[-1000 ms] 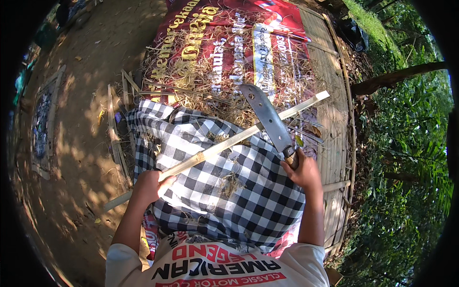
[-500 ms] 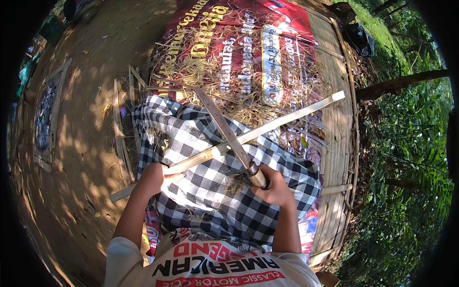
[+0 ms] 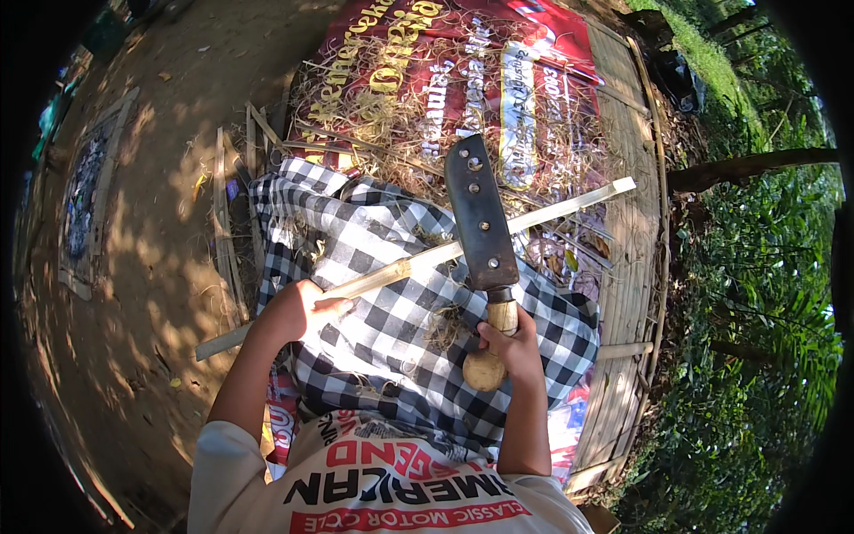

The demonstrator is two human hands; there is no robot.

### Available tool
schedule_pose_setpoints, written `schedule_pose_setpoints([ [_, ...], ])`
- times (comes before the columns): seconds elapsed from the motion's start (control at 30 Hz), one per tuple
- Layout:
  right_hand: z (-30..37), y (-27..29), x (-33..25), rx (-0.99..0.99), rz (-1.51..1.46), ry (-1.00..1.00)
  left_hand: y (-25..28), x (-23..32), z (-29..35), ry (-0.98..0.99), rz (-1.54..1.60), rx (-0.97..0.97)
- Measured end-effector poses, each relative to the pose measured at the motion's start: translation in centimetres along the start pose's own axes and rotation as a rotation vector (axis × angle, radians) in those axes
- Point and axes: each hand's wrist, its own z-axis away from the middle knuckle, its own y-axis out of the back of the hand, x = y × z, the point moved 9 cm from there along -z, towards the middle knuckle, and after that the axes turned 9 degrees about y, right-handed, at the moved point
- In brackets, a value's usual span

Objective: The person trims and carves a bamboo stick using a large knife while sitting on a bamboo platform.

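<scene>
Since the frame half a second ago, the broad knife (image 3: 490, 254) has swung round: it leaned to the left with its narrow edge toward me, and now it stands nearly upright in my view, its dark, holed flat facing the camera. The pale bamboo strip (image 3: 400, 270) lies on much the same slant, low left to upper right.

From my remote seat I see the left hand (image 3: 307, 311) with its fingers wrapped round the strip near the lower end, which juts out past the wrist. The right hand (image 3: 519, 345) has its fingers clenched on the knife's wooden handle, the round knob sticking out below. The blade crosses over the strip right of its middle; whether they touch, I cannot tell.

Beneath is a black-and-white checked cloth (image 3: 405, 334) with a tuft of fibres (image 3: 442, 327) on it. Beyond, curly shavings (image 3: 382, 116) litter a red banner (image 3: 574, 44) on the slatted bamboo surface (image 3: 623, 267).

I judge the step to be paring the strip, with the knife between strokes. The next move would call for a firm left grip and the edge turned back at a shallow angle, clear of the left fingers.
</scene>
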Motion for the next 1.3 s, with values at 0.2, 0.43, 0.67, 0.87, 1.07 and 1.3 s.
schedule_pose_setpoints([
  [0.2,0.2,1.9,-1.1,0.145,-0.052,0.063,-0.2,-3.0,-2.1,0.121,0.039,-0.040],
  [0.43,1.3,0.6,1.3,0.016,-0.051,-0.085,-1.6,-4.3,-3.8,0.194,0.236,-0.261],
  [0.67,1.5,-0.1,-1.0,-0.026,0.068,0.047,-1.7,-2.5,-2.9,0.175,0.357,-0.384],
  [0.87,-0.5,1.1,-0.4,0.145,-0.029,-0.041,-1.7,-1.6,-2.4,0.187,0.370,-0.391],
  [1.07,0.8,-3.3,-0.3,-0.049,0.022,0.001,-2.3,-2.5,-3.4,0.169,0.341,-0.527],
  [1.3,-1.0,1.4,-1.9,0.108,0.144,-0.007,-2.1,-3.2,-3.4,0.209,0.455,-0.307],
])
